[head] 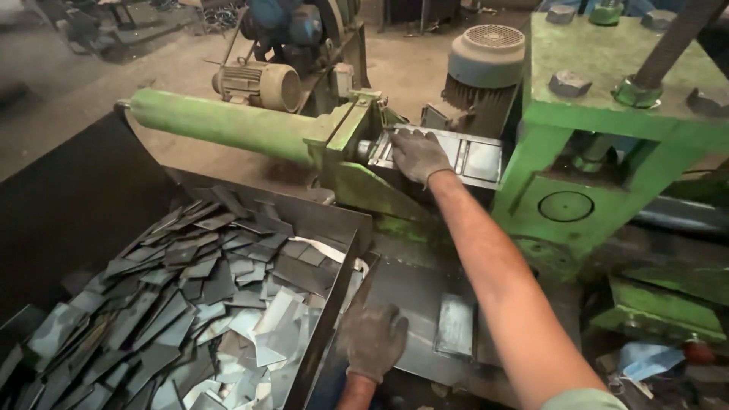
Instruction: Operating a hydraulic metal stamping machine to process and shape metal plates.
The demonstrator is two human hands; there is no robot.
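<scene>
Loading step: gloved right hand flat on grey steel plate in green press; gloved left hand resting open, empty, at bin's right edge. Next: careful alignment.

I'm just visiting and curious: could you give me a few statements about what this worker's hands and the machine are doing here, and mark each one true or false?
1. The right hand rests on a flat metal plate in the green press machine. True.
2. The left hand holds a hammer. False: it rests flat on the metal table beside the bin, holding nothing.
3. Both hands wear dark work gloves. True.
4. The metal bin at left holds round washers. False: it holds flat, angular cut metal pieces.
5. A grey electric motor stands behind the press. True.
</scene>
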